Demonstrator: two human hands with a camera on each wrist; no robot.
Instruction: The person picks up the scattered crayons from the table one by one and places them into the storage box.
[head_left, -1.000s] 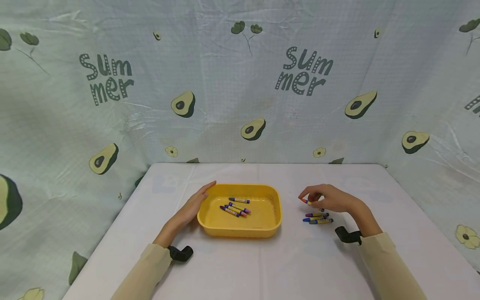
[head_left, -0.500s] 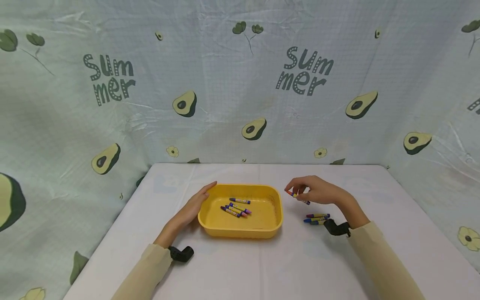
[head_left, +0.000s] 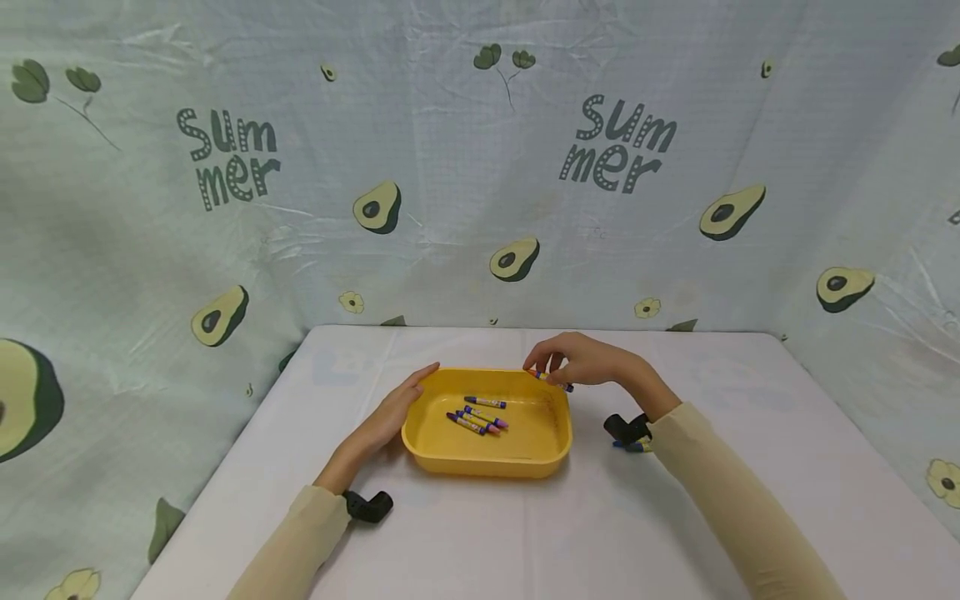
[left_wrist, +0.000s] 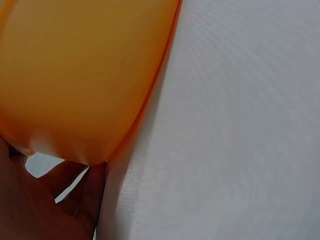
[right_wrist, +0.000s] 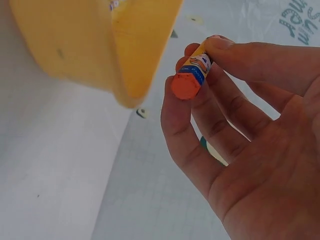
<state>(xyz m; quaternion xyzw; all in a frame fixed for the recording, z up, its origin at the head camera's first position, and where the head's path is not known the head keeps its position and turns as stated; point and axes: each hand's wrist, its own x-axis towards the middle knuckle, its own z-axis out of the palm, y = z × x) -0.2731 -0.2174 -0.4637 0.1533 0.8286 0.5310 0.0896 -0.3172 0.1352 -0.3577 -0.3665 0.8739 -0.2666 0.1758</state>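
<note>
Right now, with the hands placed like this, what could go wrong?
The orange crayon, pinched by the right hand at the tray's far right corner, might slip and land outside. The black wrist device partly covers the loose crayons in the head view, so it could nudge them. The left hand touches the tray; pushing could slide it.

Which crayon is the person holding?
The orange crayon, pinched in the right hand; the other visible crayons lie in the yellow tray or on the table.
</note>
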